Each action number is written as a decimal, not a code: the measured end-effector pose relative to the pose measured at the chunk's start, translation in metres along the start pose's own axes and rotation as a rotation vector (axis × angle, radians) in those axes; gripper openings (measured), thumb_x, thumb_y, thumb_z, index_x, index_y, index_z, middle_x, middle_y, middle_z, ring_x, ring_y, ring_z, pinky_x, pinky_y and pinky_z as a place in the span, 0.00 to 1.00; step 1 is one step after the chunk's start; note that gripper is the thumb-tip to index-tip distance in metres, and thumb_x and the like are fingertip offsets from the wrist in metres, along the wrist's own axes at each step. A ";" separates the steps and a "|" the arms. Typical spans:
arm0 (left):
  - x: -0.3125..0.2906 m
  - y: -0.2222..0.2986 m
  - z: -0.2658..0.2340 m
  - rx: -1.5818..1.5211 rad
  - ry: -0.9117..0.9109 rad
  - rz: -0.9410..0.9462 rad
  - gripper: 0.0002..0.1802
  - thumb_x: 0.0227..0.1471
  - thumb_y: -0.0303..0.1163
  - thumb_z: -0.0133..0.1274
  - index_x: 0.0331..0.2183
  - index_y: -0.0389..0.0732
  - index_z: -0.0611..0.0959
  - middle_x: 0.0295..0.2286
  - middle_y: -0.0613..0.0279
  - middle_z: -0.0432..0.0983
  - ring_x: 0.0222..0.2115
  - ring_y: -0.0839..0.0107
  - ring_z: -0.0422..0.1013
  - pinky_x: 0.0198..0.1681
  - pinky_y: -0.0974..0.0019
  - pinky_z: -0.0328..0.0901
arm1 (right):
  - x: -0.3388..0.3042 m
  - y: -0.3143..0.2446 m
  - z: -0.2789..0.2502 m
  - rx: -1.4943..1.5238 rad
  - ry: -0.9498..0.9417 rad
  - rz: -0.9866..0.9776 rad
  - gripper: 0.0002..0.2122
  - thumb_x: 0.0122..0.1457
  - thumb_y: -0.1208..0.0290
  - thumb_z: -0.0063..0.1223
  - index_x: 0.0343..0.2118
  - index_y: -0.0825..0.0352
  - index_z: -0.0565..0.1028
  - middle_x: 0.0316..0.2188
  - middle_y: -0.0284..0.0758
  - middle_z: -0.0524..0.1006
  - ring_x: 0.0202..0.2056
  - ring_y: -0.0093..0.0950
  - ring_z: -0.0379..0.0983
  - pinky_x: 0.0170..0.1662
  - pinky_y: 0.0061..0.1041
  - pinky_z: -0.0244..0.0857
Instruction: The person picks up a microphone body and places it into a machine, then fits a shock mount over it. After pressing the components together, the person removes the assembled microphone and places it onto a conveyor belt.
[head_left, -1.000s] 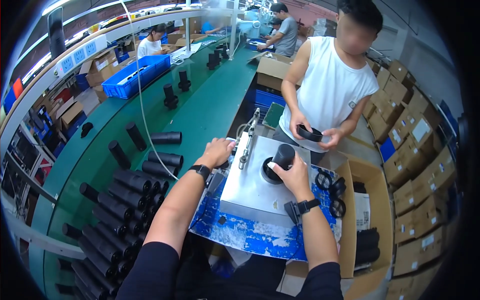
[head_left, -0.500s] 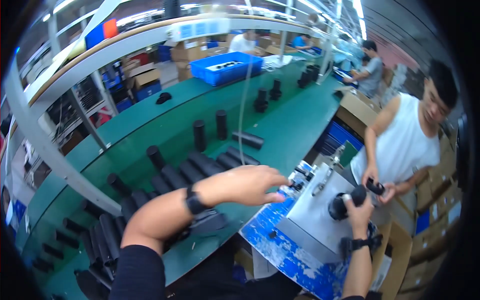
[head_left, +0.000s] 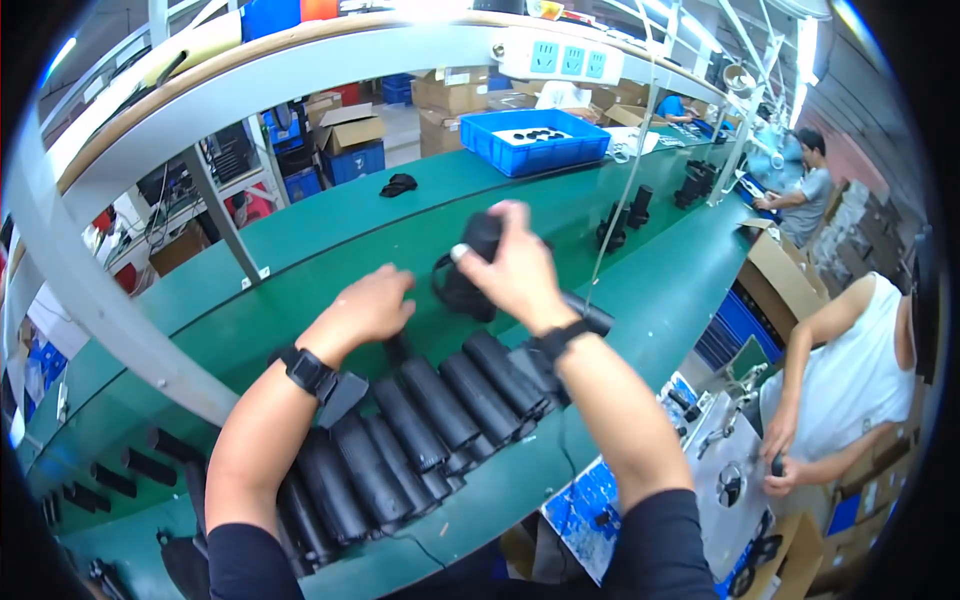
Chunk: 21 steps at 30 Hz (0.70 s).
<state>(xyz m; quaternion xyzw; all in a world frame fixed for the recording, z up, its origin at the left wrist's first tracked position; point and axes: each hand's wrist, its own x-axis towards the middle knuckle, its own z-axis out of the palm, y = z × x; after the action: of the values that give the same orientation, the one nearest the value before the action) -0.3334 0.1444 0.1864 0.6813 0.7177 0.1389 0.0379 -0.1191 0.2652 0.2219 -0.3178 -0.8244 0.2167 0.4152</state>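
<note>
My right hand (head_left: 515, 270) is raised over the green bench, its fingers closed round a black cylindrical part (head_left: 468, 285) with a wider, ring-like lower end. To its left, my left hand (head_left: 368, 308) hovers with thumb and fingers apart and nothing visible between them. A short black tube (head_left: 397, 350) stands just below that hand, partly hidden. In front of my forearms lies a row of black tubes (head_left: 435, 400), side by side and stacked on one another.
The green bench (head_left: 640, 330) carries a blue bin (head_left: 530, 150) on its far side and more upright black parts (head_left: 640, 205). A metal fixture on a worn blue table (head_left: 575, 520) stands at right, beside a co-worker in a white top (head_left: 850, 370). A pale post (head_left: 120, 320) rises at left.
My right hand has carried the black part from the metal fixture leftward over the green bench. My left hand has drawn back to the left. The view has turned left.
</note>
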 end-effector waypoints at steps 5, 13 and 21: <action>0.004 0.005 0.026 0.298 -0.240 -0.088 0.23 0.57 0.44 0.62 0.49 0.39 0.82 0.45 0.45 0.77 0.50 0.45 0.74 0.51 0.47 0.73 | 0.015 0.097 0.121 -0.115 -0.340 -0.094 0.30 0.54 0.59 0.68 0.54 0.65 0.64 0.42 0.56 0.80 0.45 0.56 0.79 0.50 0.51 0.74; 0.039 0.007 0.025 0.200 -0.222 -0.225 0.35 0.56 0.50 0.63 0.58 0.41 0.75 0.53 0.46 0.73 0.53 0.42 0.73 0.52 0.44 0.72 | 0.046 0.078 0.090 -0.217 -0.398 -0.198 0.24 0.54 0.52 0.68 0.47 0.65 0.81 0.47 0.51 0.79 0.49 0.53 0.78 0.51 0.47 0.75; 0.051 -0.012 0.049 0.227 -0.356 -0.290 0.48 0.54 0.53 0.66 0.67 0.43 0.66 0.61 0.44 0.65 0.56 0.40 0.71 0.56 0.43 0.71 | 0.063 0.208 0.033 -0.875 -0.133 0.305 0.36 0.55 0.52 0.69 0.62 0.61 0.67 0.57 0.49 0.73 0.50 0.56 0.77 0.51 0.50 0.74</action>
<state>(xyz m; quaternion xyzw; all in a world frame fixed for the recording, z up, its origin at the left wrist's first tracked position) -0.3362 0.2020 0.1438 0.5850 0.8008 -0.0716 0.1064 -0.1035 0.4532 0.1090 -0.5658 -0.8072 -0.0729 0.1517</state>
